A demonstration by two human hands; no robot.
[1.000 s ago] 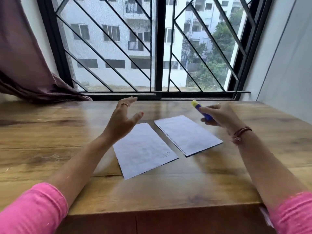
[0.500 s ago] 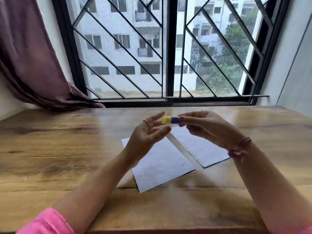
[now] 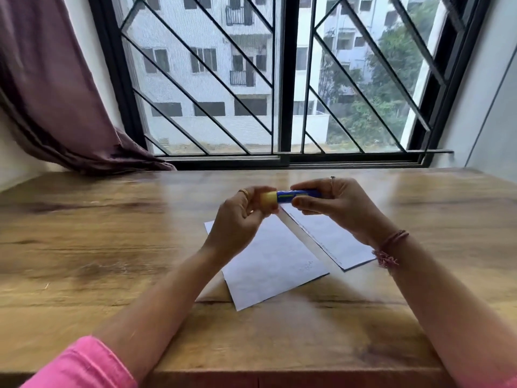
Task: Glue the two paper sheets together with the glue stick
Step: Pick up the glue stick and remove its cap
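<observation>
Both hands hold a blue glue stick (image 3: 296,195) level above the table, its yellow cap (image 3: 269,198) pointing left. My left hand (image 3: 237,222) pinches the cap with thumb and fingers. My right hand (image 3: 341,208) grips the blue barrel. Two white paper sheets lie flat side by side beneath the hands: the left sheet (image 3: 274,264) is nearer to me, the right sheet (image 3: 333,242) is partly hidden by my right hand.
The wooden table (image 3: 112,247) runs to a barred window (image 3: 282,79) at the back. A purple curtain (image 3: 56,107) hangs at the far left and a grey wall (image 3: 489,107) stands on the right. The table's front edge is near my elbows.
My right hand brought the glue stick from the right to the middle. My left hand, open a second ago, came up and closed on the yellow cap.
</observation>
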